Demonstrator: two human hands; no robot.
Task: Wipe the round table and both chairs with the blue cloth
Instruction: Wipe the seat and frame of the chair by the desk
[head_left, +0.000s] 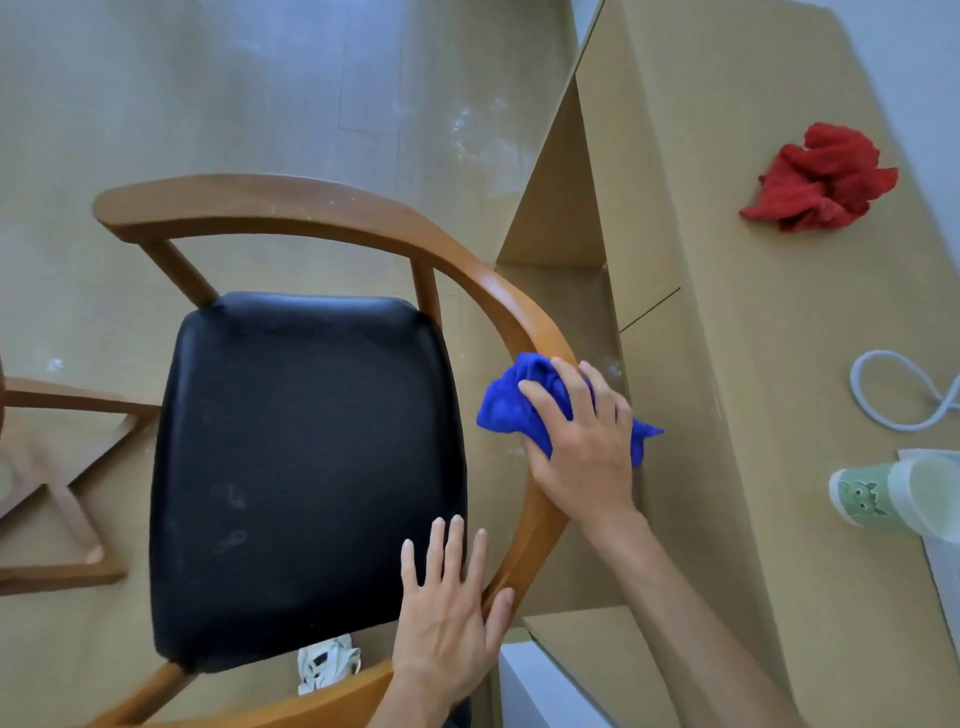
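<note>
I see the chair (306, 467) filling the centre of the frame, black seat under a curved wooden rail. My right hand (576, 441), at centre right, has its fingers curled over the bunched blue cloth (511, 405), pressing it on the rail. My left hand (449, 608), lower centre, lies flat with straight fingers on the rail beside the seat's edge. The floor (234, 104) across the top is pale with whitish smudges. A tan surface (779, 338) runs down the right side, carrying a red cloth (821, 179) at upper right, a white cord (898, 389) and a green cup (878, 496) at the right edge. Another wooden frame (57, 483) sits at the left edge.
</note>
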